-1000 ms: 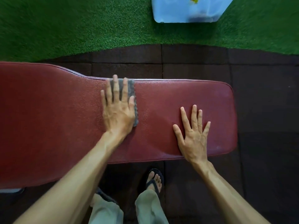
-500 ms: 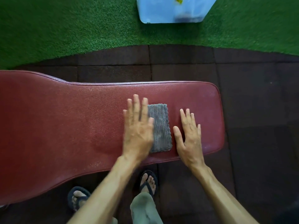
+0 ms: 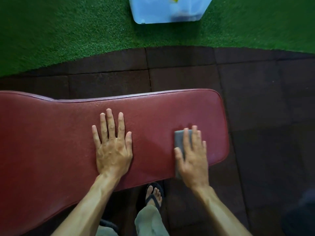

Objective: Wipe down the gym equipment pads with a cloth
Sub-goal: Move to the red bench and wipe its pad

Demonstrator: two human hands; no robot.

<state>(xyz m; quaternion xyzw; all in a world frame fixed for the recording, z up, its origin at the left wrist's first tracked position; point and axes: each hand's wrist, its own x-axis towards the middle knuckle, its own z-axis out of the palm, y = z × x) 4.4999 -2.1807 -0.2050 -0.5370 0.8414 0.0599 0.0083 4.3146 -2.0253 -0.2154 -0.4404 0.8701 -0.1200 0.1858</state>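
A long dark red bench pad point(image 3: 59, 133) runs across the view from the left edge to its rounded right end. My left hand point(image 3: 112, 147) lies flat on the middle of the pad, fingers spread, with nothing under it. Near the pad's right end my right hand point(image 3: 192, 157) presses flat on a folded grey cloth point(image 3: 179, 142). Most of the cloth is hidden under that hand; its left strip and far corner show. The right hand is motion-blurred.
Dark rubber floor tiles point(image 3: 255, 99) surround the bench, with green artificial turf point(image 3: 68, 31) beyond. A pale blue plastic container point(image 3: 168, 11) stands on the turf at the top. My sandalled foot point(image 3: 153, 195) is below the pad's near edge.
The cloth passed from under my left hand to under my right hand, which now presses it nearer the pad's right end. My left hand now rests bare on the pad.
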